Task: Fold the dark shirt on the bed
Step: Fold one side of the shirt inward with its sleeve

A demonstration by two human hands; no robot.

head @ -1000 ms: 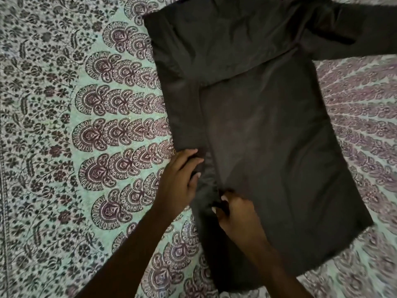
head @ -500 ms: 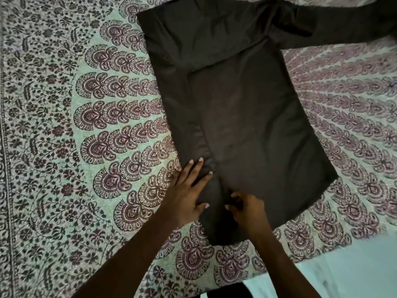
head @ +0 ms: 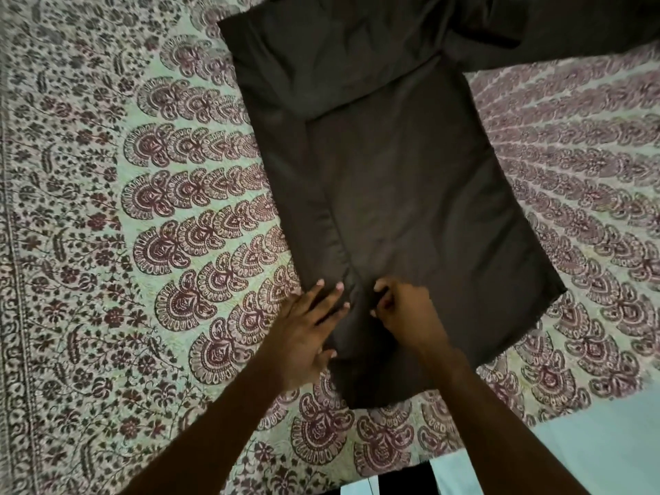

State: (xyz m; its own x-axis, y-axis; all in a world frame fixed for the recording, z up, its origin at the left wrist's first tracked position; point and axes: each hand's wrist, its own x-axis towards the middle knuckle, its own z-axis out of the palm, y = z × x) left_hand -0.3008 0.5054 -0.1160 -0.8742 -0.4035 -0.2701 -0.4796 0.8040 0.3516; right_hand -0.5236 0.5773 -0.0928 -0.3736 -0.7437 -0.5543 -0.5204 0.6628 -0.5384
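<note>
The dark shirt lies flat on the patterned bedspread, its left side and sleeve folded inward as a long strip down the left edge. The other sleeve stretches out to the upper right. My left hand rests flat with fingers spread on the folded strip near the hem. My right hand sits just right of it, its fingers curled and pinching the cloth at the fold's inner edge.
The bedspread's near edge runs across the lower right, with pale floor beyond it. Bare patterned bedspread lies to the shirt's left and right. Both forearms reach in from the bottom.
My left hand went from curled on the shirt's edge to flat and spread on the folded strip. My right hand stayed at the fold. The view pulled back, showing the bed's edge.
</note>
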